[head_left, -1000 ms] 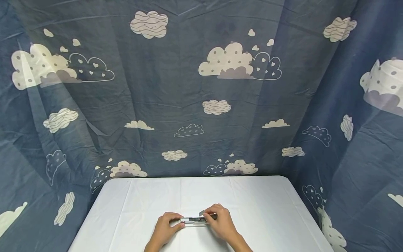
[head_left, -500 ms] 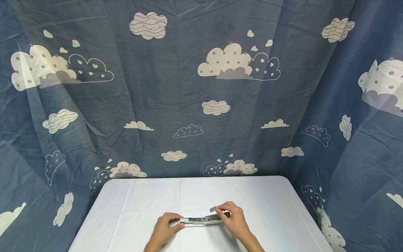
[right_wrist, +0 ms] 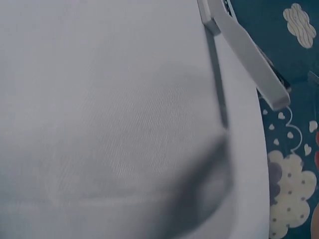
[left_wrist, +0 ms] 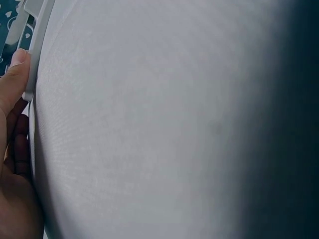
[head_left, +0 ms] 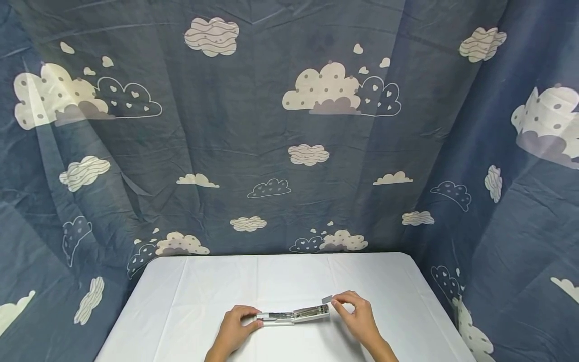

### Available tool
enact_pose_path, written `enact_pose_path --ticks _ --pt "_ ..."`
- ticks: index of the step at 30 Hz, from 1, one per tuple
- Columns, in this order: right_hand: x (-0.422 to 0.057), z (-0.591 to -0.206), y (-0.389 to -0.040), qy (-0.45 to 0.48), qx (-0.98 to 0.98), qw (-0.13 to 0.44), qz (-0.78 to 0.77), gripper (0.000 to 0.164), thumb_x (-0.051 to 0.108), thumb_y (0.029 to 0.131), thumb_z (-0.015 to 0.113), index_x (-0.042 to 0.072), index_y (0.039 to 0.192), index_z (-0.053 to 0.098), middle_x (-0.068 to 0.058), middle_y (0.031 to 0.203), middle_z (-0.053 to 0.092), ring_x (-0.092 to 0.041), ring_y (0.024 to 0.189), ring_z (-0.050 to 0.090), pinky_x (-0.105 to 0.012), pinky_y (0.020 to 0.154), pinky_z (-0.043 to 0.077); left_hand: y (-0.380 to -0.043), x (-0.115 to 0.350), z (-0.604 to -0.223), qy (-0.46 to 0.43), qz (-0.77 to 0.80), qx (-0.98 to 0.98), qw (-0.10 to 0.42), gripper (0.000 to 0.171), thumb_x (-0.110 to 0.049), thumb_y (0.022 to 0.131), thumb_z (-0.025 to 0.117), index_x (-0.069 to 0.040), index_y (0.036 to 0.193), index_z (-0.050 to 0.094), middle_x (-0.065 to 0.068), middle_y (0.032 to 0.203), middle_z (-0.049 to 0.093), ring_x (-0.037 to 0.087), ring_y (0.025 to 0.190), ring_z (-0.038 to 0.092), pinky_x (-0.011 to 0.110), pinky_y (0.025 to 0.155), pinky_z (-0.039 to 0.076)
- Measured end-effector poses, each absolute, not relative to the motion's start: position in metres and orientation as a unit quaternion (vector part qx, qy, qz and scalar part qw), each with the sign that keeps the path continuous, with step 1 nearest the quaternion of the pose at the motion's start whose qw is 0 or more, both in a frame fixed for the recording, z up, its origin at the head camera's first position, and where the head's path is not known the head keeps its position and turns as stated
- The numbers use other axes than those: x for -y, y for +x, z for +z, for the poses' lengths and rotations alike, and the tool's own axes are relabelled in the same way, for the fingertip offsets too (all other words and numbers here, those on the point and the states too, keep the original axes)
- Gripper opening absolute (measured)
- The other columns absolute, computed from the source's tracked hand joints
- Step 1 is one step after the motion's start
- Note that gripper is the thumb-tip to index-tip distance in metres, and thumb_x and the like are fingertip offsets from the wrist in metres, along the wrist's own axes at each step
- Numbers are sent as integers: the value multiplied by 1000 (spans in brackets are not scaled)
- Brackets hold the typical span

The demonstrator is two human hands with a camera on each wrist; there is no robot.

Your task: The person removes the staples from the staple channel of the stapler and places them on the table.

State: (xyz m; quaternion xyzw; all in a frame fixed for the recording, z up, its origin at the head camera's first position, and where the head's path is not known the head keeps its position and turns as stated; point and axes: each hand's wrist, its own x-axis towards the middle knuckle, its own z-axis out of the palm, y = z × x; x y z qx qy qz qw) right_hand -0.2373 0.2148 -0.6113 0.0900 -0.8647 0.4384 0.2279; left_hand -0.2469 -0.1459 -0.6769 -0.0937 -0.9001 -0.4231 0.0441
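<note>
An opened white stapler (head_left: 310, 314) lies across the table, its lid swung out to the right and slightly raised, with metal parts showing inside. My left hand (head_left: 236, 329) grips its left end between thumb and fingers. In the left wrist view the thumb presses on the stapler's pale edge (left_wrist: 39, 50). Just right of the lid's tip, my right hand (head_left: 359, 318) pinches a small grey strip (head_left: 327, 299), which looks like staples. The right wrist view has the stapler lid (right_wrist: 254, 62) tilted off the table; the hand is mostly out of that frame.
A white cloth covers the table (head_left: 203, 281), with rounded far corners. A dark blue curtain (head_left: 271, 125) with cloud prints hangs behind it and along both sides.
My right hand has moved right, swinging the stapler's lid outward, and has let go of it while keeping the grey strip. My left hand has stayed on the stapler's left end.
</note>
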Motion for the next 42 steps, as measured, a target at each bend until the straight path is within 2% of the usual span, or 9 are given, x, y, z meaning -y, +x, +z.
enact_pose_path --ticks 14,20,28,34,42 --pt "-247 -623 -230 64 859 259 437 7 7 86 83 10 89 79 12 85 72 0 78 63 -35 74 59 -245 145 -672 -94 -422 901 41 26 -42 78 86 -32 100 79 -15 105 75 19 110 68 49 100 55" --pt "-254 -633 -228 51 871 234 428 6 9 87 83 13 89 79 14 84 71 2 78 60 -32 74 57 -246 144 -671 -86 -421 902 40 26 -41 78 87 -31 100 79 -15 105 75 19 110 68 51 101 54" --pt "-258 -648 -227 23 886 197 420 5 11 87 83 13 89 79 13 83 71 3 77 58 -22 73 52 -244 145 -672 -90 -425 900 38 27 -42 78 86 -30 101 79 -14 107 75 21 112 68 51 101 54" --pt "-259 -654 -230 5 897 172 407 8 18 88 84 13 89 78 11 87 73 3 80 59 -22 77 56 -245 146 -671 -84 -428 899 38 26 -42 77 87 -31 100 79 -13 107 76 22 112 69 52 101 54" --pt "-260 -660 -232 -9 904 123 409 6 16 89 82 17 93 79 12 90 73 3 83 61 -25 83 57 -244 146 -671 -85 -432 897 32 27 -42 78 87 -30 101 79 -12 108 76 23 113 68 52 102 53"
